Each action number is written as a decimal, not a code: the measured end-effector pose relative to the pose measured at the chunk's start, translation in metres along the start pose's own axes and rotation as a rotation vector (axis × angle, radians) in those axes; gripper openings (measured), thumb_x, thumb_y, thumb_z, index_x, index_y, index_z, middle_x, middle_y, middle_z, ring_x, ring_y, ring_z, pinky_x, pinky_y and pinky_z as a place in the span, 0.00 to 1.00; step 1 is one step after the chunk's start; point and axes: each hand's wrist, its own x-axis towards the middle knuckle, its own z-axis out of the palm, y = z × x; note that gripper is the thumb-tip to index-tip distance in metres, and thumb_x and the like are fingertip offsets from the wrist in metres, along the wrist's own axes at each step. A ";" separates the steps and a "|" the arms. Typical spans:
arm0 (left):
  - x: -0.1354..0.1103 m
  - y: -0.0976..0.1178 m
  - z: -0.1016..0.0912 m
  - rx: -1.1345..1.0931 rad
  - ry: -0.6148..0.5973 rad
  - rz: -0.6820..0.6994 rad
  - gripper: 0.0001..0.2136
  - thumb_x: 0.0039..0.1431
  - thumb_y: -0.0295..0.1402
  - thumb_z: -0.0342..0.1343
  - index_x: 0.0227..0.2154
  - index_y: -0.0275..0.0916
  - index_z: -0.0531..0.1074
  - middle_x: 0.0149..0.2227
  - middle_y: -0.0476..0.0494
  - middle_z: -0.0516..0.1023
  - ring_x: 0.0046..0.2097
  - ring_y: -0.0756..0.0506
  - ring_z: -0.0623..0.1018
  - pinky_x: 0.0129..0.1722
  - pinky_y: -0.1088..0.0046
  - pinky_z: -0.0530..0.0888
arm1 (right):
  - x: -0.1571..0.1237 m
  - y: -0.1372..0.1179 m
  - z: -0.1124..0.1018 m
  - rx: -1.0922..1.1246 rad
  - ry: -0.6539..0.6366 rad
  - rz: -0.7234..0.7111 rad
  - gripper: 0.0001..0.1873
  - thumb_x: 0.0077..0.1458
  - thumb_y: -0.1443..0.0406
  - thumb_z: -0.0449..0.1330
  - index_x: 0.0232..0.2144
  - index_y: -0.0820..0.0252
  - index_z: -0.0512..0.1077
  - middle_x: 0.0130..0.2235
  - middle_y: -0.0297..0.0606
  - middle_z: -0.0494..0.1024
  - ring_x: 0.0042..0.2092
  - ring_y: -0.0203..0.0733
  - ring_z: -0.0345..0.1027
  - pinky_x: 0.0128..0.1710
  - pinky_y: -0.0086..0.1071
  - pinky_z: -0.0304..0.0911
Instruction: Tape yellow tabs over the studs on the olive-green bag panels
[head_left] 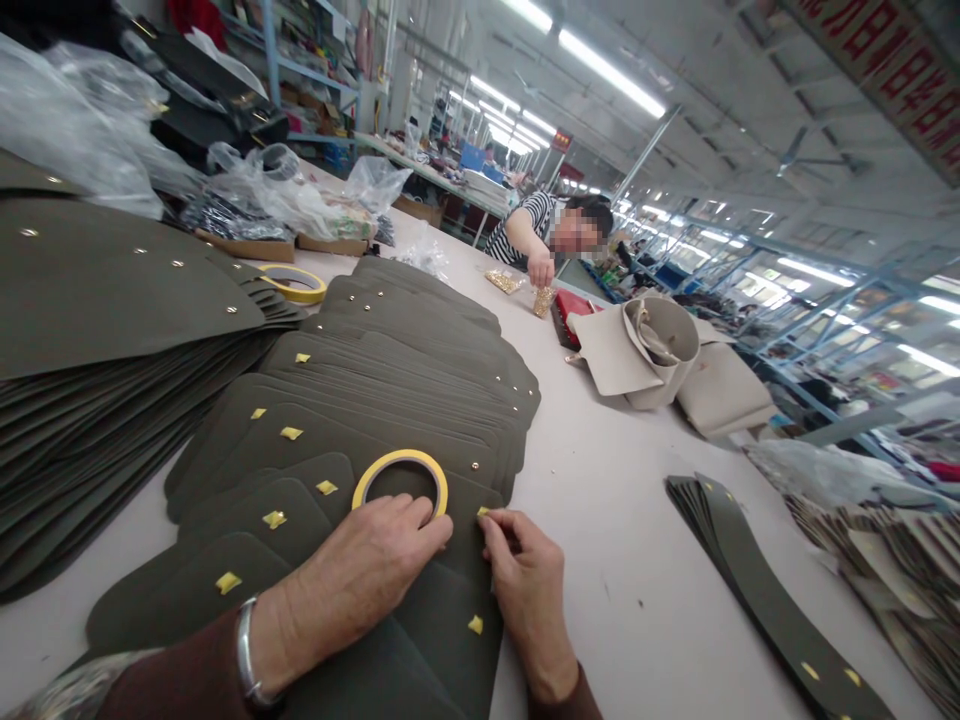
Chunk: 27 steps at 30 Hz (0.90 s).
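Now my left hand point(352, 575) grips the yellow tape roll point(409, 457) over the dark sheets point(405, 400), and my right hand point(529, 580) pinches a small yellow bit point(482, 512) by their edge. I think I am at the sticking step, so the next move calls for a steady push to lay the bit flat. Past my hands, gold studs point(475, 465) dot the sheets, and across the table point(600, 490) another person point(527, 235) touches a little bag point(543, 303)
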 end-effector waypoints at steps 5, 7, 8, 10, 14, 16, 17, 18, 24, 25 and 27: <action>-0.002 -0.005 -0.013 -0.127 -0.011 0.018 0.05 0.67 0.26 0.47 0.34 0.40 0.65 0.33 0.50 0.71 0.32 0.47 0.72 0.30 0.71 0.65 | 0.007 -0.007 0.001 -0.070 0.004 -0.050 0.10 0.59 0.63 0.58 0.31 0.59 0.78 0.30 0.37 0.81 0.30 0.39 0.73 0.31 0.29 0.66; -0.004 -0.009 -0.016 -0.156 0.030 0.027 0.07 0.68 0.26 0.46 0.34 0.41 0.65 0.32 0.50 0.71 0.31 0.48 0.72 0.30 0.72 0.65 | 0.006 -0.014 -0.003 -0.094 -0.065 -0.080 0.09 0.57 0.64 0.60 0.28 0.59 0.78 0.28 0.35 0.80 0.29 0.38 0.72 0.31 0.29 0.65; -0.005 -0.011 -0.017 -0.165 0.065 0.035 0.07 0.68 0.27 0.45 0.34 0.41 0.66 0.32 0.50 0.71 0.30 0.48 0.72 0.29 0.72 0.65 | 0.004 -0.017 -0.005 -0.110 -0.124 -0.097 0.09 0.56 0.64 0.61 0.26 0.58 0.78 0.27 0.34 0.79 0.28 0.38 0.71 0.30 0.29 0.64; -0.007 -0.014 -0.017 -0.178 0.144 0.053 0.08 0.69 0.27 0.45 0.35 0.41 0.67 0.31 0.51 0.71 0.30 0.49 0.73 0.29 0.74 0.66 | -0.001 -0.023 -0.009 -0.144 -0.249 -0.123 0.09 0.54 0.65 0.63 0.23 0.57 0.78 0.25 0.33 0.79 0.27 0.37 0.71 0.29 0.28 0.63; -0.009 -0.018 -0.015 -0.225 0.271 0.090 0.08 0.68 0.28 0.46 0.42 0.42 0.70 0.30 0.51 0.74 0.30 0.51 0.75 0.30 0.79 0.70 | -0.005 -0.027 -0.007 -0.053 -0.245 -0.078 0.08 0.55 0.65 0.61 0.26 0.58 0.78 0.26 0.34 0.79 0.29 0.37 0.71 0.30 0.27 0.64; -0.009 -0.019 -0.014 -0.231 0.313 0.085 0.08 0.68 0.30 0.46 0.44 0.42 0.70 0.30 0.50 0.75 0.30 0.51 0.75 0.32 0.79 0.71 | -0.002 -0.025 -0.001 0.000 -0.108 -0.044 0.06 0.56 0.64 0.60 0.34 0.60 0.77 0.30 0.35 0.79 0.30 0.37 0.71 0.31 0.28 0.66; -0.009 -0.020 -0.013 -0.221 0.319 0.077 0.09 0.69 0.30 0.46 0.45 0.42 0.70 0.31 0.50 0.76 0.30 0.51 0.76 0.32 0.78 0.72 | 0.000 -0.023 0.002 -0.008 -0.049 -0.039 0.08 0.56 0.64 0.60 0.38 0.60 0.75 0.32 0.36 0.78 0.29 0.37 0.71 0.31 0.28 0.67; -0.009 -0.020 -0.012 -0.200 0.313 0.068 0.08 0.68 0.30 0.46 0.45 0.42 0.70 0.31 0.49 0.76 0.30 0.50 0.76 0.33 0.78 0.72 | 0.002 -0.021 0.005 -0.039 -0.010 -0.044 0.10 0.55 0.65 0.61 0.41 0.61 0.73 0.33 0.36 0.77 0.28 0.36 0.70 0.30 0.29 0.67; -0.004 -0.017 -0.012 0.006 0.085 0.023 0.06 0.63 0.24 0.51 0.37 0.42 0.70 0.31 0.49 0.75 0.34 0.46 0.75 0.32 0.74 0.70 | 0.019 -0.014 0.010 -0.284 0.023 -0.155 0.13 0.51 0.65 0.61 0.42 0.60 0.70 0.34 0.36 0.76 0.29 0.38 0.70 0.30 0.30 0.66; -0.004 -0.017 -0.013 0.031 0.046 0.010 0.07 0.63 0.23 0.51 0.36 0.41 0.70 0.30 0.49 0.74 0.33 0.45 0.75 0.31 0.73 0.70 | 0.023 -0.013 0.009 -0.317 0.031 -0.174 0.14 0.51 0.64 0.61 0.42 0.59 0.70 0.34 0.36 0.76 0.31 0.39 0.70 0.31 0.31 0.66; -0.005 -0.018 -0.014 0.054 -0.008 -0.019 0.07 0.63 0.22 0.51 0.37 0.41 0.70 0.30 0.49 0.74 0.31 0.46 0.76 0.30 0.74 0.70 | 0.031 -0.012 0.007 -0.366 0.052 -0.194 0.14 0.52 0.63 0.61 0.42 0.59 0.70 0.34 0.36 0.76 0.33 0.41 0.72 0.34 0.32 0.66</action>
